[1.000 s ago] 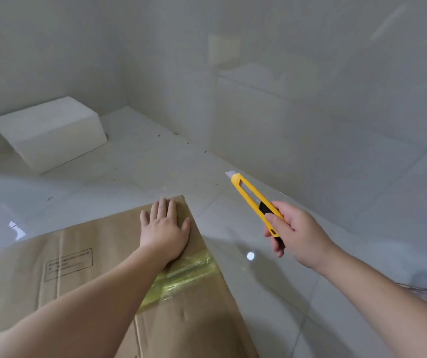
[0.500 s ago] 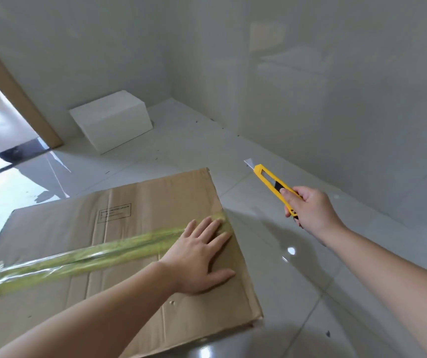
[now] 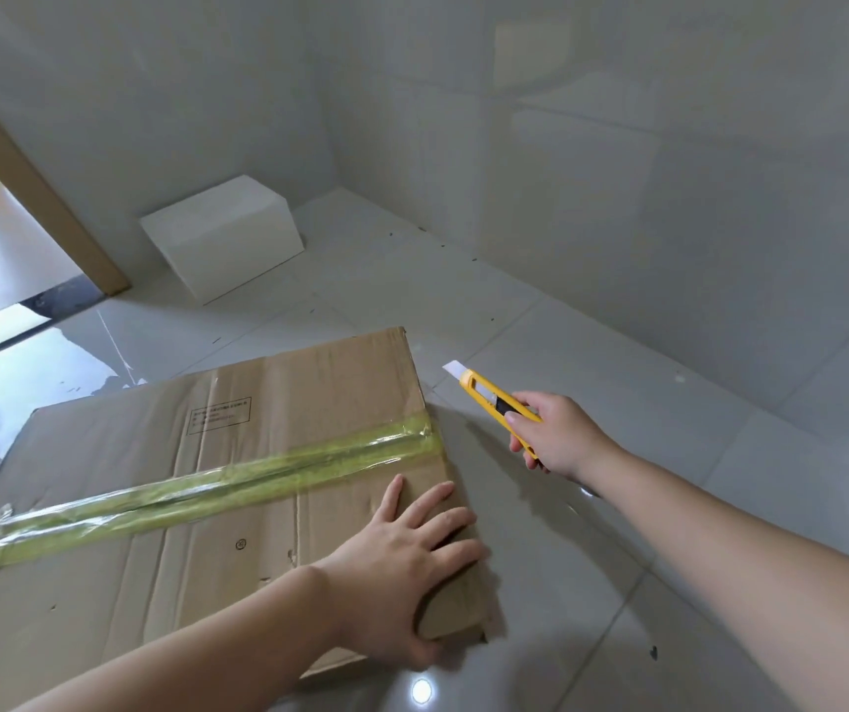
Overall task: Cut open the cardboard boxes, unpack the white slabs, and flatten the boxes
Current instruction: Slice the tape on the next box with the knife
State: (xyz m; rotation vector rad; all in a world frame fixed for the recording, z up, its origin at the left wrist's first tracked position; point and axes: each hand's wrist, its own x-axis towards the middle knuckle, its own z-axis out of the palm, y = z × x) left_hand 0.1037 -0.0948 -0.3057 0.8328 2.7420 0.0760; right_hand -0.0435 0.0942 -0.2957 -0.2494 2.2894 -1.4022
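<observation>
Our left hand (image 3: pixel 402 573) presses flat on the taped brown cardboard box (image 3: pixel 217 485) lying on the floor; our right hand (image 3: pixel 556 434) grips a yellow utility knife (image 3: pixel 494 398), blade out. A slip could cut our fingers.

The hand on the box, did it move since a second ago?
Yes. The left hand slid along the cardboard box, from the far corner, across the yellow-green tape, to the near right corner, where it now lies flat. The right hand kept hold of the yellow utility knife, blade out, off the box. The tape is uncut.
</observation>
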